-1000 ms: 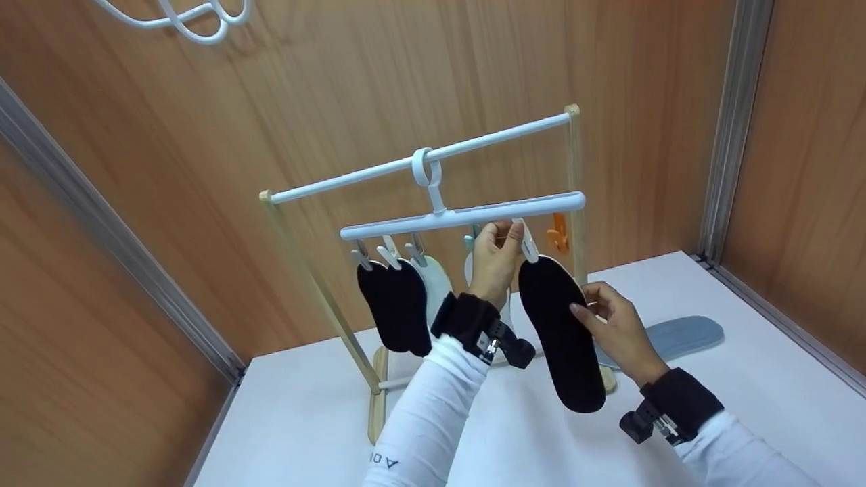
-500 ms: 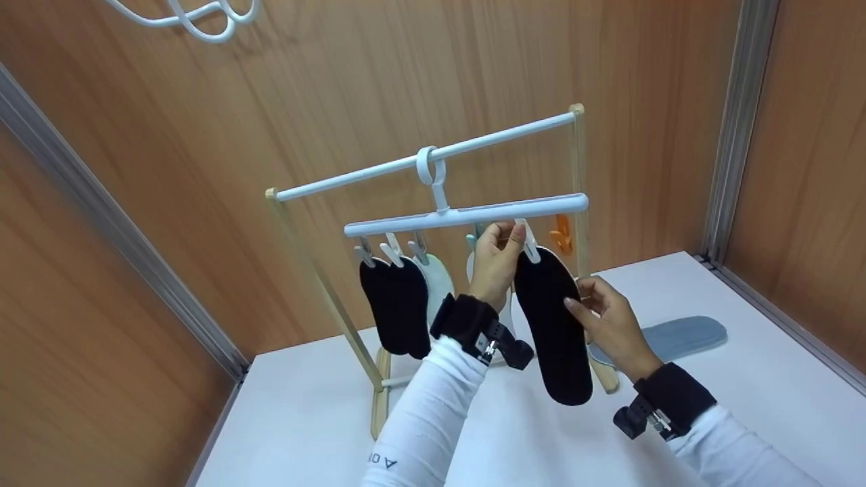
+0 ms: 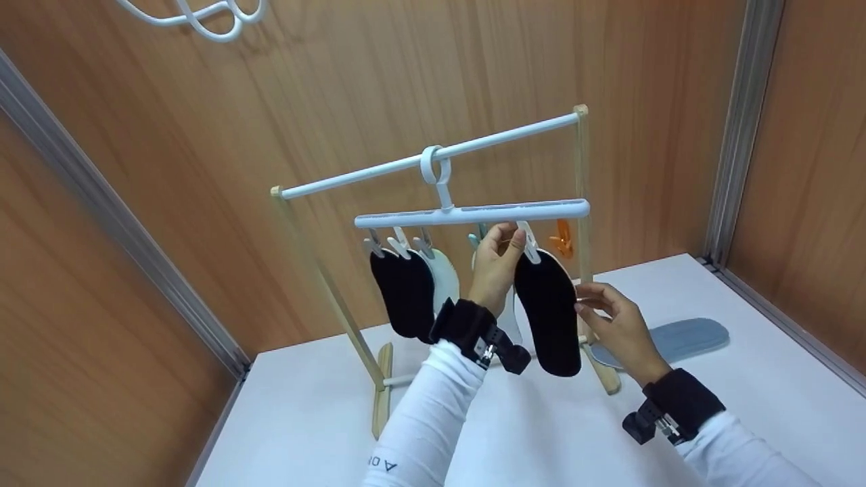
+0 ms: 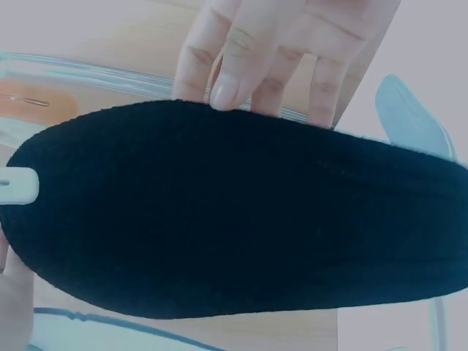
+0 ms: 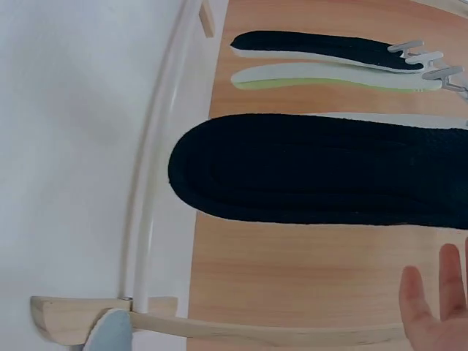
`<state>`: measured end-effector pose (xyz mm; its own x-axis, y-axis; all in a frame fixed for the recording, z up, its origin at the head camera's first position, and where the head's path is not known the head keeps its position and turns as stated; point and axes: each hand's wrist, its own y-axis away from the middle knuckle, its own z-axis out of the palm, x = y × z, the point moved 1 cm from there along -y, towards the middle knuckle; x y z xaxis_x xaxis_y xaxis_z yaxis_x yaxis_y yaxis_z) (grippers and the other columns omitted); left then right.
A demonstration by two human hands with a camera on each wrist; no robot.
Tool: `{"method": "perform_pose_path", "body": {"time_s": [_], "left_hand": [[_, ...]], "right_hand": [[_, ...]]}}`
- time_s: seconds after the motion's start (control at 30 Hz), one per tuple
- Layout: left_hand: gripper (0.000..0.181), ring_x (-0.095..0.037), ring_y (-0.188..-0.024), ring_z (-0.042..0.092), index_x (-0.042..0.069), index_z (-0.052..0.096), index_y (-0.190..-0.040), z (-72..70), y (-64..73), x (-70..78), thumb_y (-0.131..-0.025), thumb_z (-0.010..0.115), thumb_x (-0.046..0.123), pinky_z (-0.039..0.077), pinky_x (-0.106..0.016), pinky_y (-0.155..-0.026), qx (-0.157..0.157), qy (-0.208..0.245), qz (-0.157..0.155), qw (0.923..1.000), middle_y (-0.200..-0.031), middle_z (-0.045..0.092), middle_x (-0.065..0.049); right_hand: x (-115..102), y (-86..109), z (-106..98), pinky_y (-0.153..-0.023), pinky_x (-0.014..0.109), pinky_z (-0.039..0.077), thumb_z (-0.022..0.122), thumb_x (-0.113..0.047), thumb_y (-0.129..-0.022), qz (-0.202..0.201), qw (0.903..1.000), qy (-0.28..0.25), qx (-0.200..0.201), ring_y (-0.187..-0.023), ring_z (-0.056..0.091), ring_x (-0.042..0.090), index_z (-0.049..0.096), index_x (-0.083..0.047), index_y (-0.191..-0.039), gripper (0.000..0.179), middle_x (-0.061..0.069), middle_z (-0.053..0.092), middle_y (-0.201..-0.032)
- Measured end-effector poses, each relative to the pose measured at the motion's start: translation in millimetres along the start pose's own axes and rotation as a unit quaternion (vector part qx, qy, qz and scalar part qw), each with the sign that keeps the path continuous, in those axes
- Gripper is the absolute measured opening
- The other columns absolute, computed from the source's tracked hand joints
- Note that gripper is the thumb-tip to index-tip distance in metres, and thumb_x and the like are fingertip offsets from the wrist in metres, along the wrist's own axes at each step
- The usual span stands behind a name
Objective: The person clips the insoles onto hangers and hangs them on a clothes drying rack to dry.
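A black insole [image 3: 548, 314] hangs from a white clothespin [image 3: 530, 243] under the bar of a pale blue hanger [image 3: 473, 214]. My left hand [image 3: 496, 267] holds this clothespin with thumb and index finger near its top. My right hand [image 3: 616, 325] is at the insole's right edge, its fingertips beside the rim; the right wrist view shows its fingers [image 5: 413, 300] spread and apart from the insole. Further left, another black insole [image 3: 404, 294] and a pale green-white insole [image 3: 443, 277] hang from several grey and white clips. A pale insole behind my left hand is mostly hidden.
The hanger hooks over the top rail [image 3: 352, 177] of a wooden stand on a white table [image 3: 298, 406]. An orange clothespin [image 3: 563, 239] hangs at the right end. A blue-grey insole [image 3: 690, 338] lies at right. White bent wire [image 3: 216, 13] shows at upper left.
The right thumb has moved off the face of the black insole to its edge. The insole's lower end has swung up and back, and the hanger bar has levelled slightly.
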<state>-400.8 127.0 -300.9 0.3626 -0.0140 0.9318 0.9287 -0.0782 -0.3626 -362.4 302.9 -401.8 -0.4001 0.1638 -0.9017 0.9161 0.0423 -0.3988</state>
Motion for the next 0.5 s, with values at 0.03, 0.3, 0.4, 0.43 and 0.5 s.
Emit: {"method": "perform_pose_path", "body": {"time_s": [0.03,0.3,0.4,0.43,0.5], "left_hand": [[0.034,-0.014,-0.103,0.054,0.001,0.054,-0.122,-0.5,0.3,-1.0,-0.097,0.053,0.024,0.046,-0.026,-0.091,0.0,0.0,-0.001,1.0,-0.113,0.059,-0.006],[0.037,-0.017,-0.115,0.052,0.002,0.052,-0.128,-2.7,2.7,-4.9,-0.098,0.051,0.025,0.044,-0.03,-0.097,0.005,0.012,0.0,0.9999,-0.122,0.057,-0.007],[0.037,-0.017,-0.116,0.052,0.002,0.052,-0.128,-1.3,2.9,-4.9,-0.098,0.051,0.024,0.043,-0.029,-0.099,0.005,0.01,0.01,0.9999,-0.122,0.058,-0.008],[0.037,-0.017,-0.115,0.053,0.002,0.052,-0.128,-0.8,3.1,-4.8,-0.098,0.051,0.024,0.043,-0.029,-0.099,0.004,0.009,0.013,0.9999,-0.122,0.058,-0.007],[0.036,-0.016,-0.114,0.053,0.002,0.052,-0.128,-0.2,3.4,-4.8,-0.099,0.05,0.024,0.043,-0.028,-0.098,-0.001,0.012,0.019,0.9998,-0.122,0.058,-0.007]], "right_hand": [[2.0,0.5,-0.4,-0.087,0.018,0.043,0.059,-0.025,-0.094,0.001,1.0,0.002,0.002,-0.107,0.052,0.003,0.052,-0.003,-0.126,0.039,0.009,0.055,-0.123],[23.1,6.9,-5.6,-0.088,0.016,0.04,0.055,-0.021,-0.096,0.015,0.9996,0.023,-0.007,-0.106,0.05,0.001,0.052,-0.002,-0.126,0.036,0.011,0.057,-0.123],[33.7,9.1,-9.9,-0.088,0.014,0.041,0.055,-0.022,-0.096,0.023,0.9994,0.027,-0.003,-0.105,0.05,-0.001,0.053,-0.001,-0.125,0.035,0.013,0.057,-0.124],[38.0,9.5,-11.2,-0.087,0.013,0.041,0.055,-0.022,-0.096,0.023,0.9992,0.034,0.0,-0.104,0.05,-0.002,0.053,0.0,-0.124,0.035,0.013,0.058,-0.123],[46.8,11.2,-13.0,-0.085,0.013,0.041,0.054,-0.02,-0.096,0.022,0.9985,0.049,0.008,-0.102,0.05,-0.003,0.054,0.001,-0.123,0.034,0.015,0.059,-0.122]]}}
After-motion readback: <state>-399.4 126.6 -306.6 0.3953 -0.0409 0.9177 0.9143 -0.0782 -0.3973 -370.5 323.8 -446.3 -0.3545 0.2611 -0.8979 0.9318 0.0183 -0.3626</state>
